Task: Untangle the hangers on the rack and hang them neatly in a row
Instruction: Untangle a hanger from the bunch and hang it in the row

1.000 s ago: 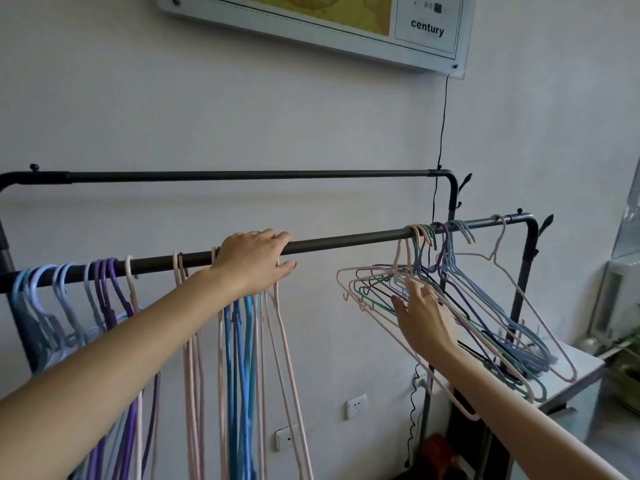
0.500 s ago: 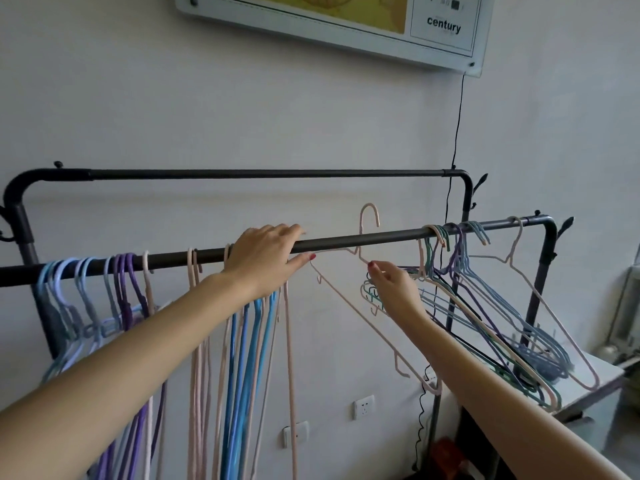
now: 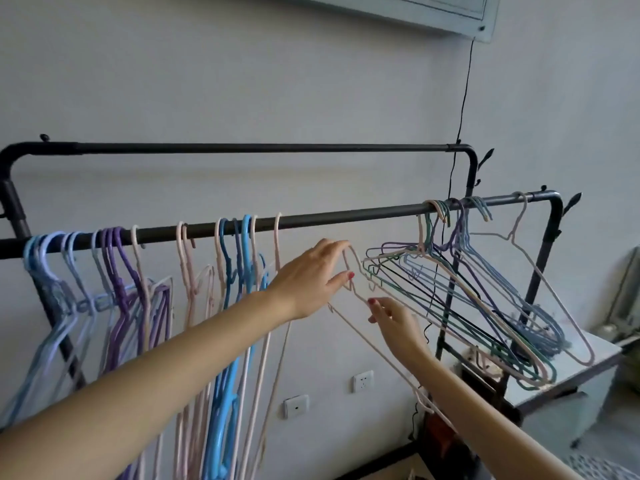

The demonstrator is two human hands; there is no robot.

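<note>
A black rack's front rail (image 3: 346,217) carries a neat row of blue, purple and pink hangers (image 3: 114,261) on its left half. A tangled bunch of hangers (image 3: 485,292) hangs slanted near the rail's right end. Between the two groups, below the rail, a single pink hanger (image 3: 354,260) is off the rail. My left hand (image 3: 308,278) pinches its hook. My right hand (image 3: 394,323) pinches the wire just under the hook, and the hanger's body slopes down to the right along my right forearm.
The rack's higher back rail (image 3: 242,147) runs close to the wall. A grey table (image 3: 588,365) stands under the tangled bunch at the right. Wall sockets (image 3: 363,381) and a black cable (image 3: 464,98) are behind the rack.
My left hand has left the rail and moved right onto the pink hanger's hook. The right hand has brought that hanger down from rail height, clear of the tangled bunch.
</note>
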